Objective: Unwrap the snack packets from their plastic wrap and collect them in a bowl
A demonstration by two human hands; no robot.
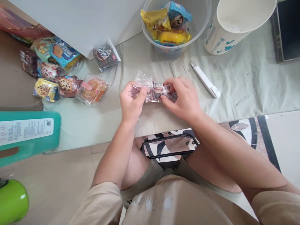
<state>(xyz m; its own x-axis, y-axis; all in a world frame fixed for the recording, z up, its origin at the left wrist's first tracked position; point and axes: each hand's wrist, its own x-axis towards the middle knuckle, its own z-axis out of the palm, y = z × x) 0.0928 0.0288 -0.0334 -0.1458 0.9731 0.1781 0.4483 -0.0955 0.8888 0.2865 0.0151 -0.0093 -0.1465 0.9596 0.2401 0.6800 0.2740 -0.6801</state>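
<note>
- If tugged too sharply at both ends, could split the wrapper (157, 90) askew and scatter any contents over the cloth (93, 125).
- Holding it between both hands, low over the cloth and near its front edge; cannot tell whether touching down or just clear.
- Gripping one end firmly with the left hand (130, 103), thumb laid across the crinkled film; likely to crush anything soft inside by squeezing harder.
- Pinching the other end with the right hand (185, 99), thumb and fingertips drawn close together; might slip on slick film, having only a small bite.
- Cannot tell whether sealed or torn, nor how full; would risk shedding crumbs by tilting an open end downward.
- Being so close to the front edge, could lose a dropped piece to the floor (72, 181).
- Should mind the white knife (205, 79), lying just to the right of the right hand; could knock it by jerking that hand outward. Cannot make out any bare blade.
- Might also bump the tub (168, 53) or the paper bucket (223, 40) by lurching forward on a sudden release, perhaps tipping out packs (173, 37).
- Less likely to disturb the black pack (105, 56), seen further off to the left.
</note>
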